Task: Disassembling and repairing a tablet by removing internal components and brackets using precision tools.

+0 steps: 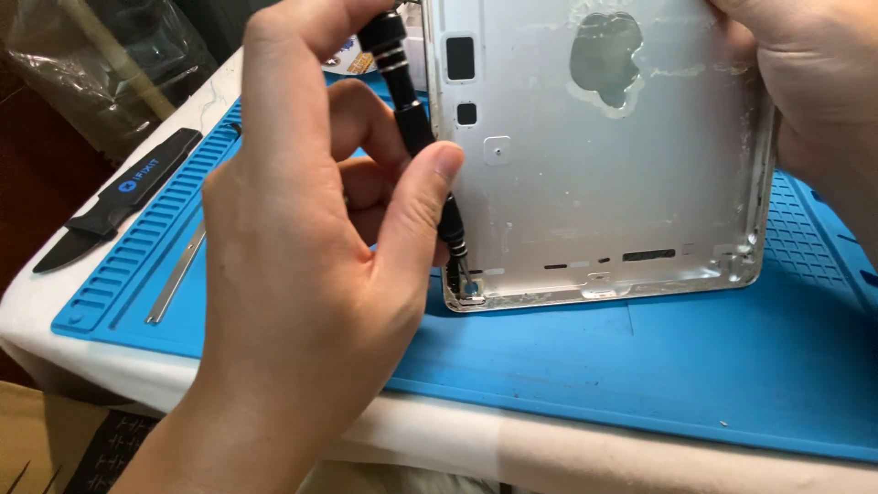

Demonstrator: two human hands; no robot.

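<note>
One white-covered table (439, 448) carries one blue ribbed silicone mat (640, 366). On it stands one silver metal tablet shell (594, 183), gripped by the right hand (814, 82). The left hand (302, 256) pinches one black screwdriver (412, 119), its tip at the shell's lower corner. One black flat pry tool (119, 201) and one thin metal strip (174, 274) lie left.

The top of the silver tablet shell (604, 155) is cut off by the upper edge. The right hand (814, 82) is shown only partly, its fingers go out of the picture. The left hand (311, 247) hides the middle of the black screwdriver (412, 119), and its tip is too small to tell. The blue mat (640, 357) continues outside at right. The plastic bag (91, 55) is blurred.
</note>
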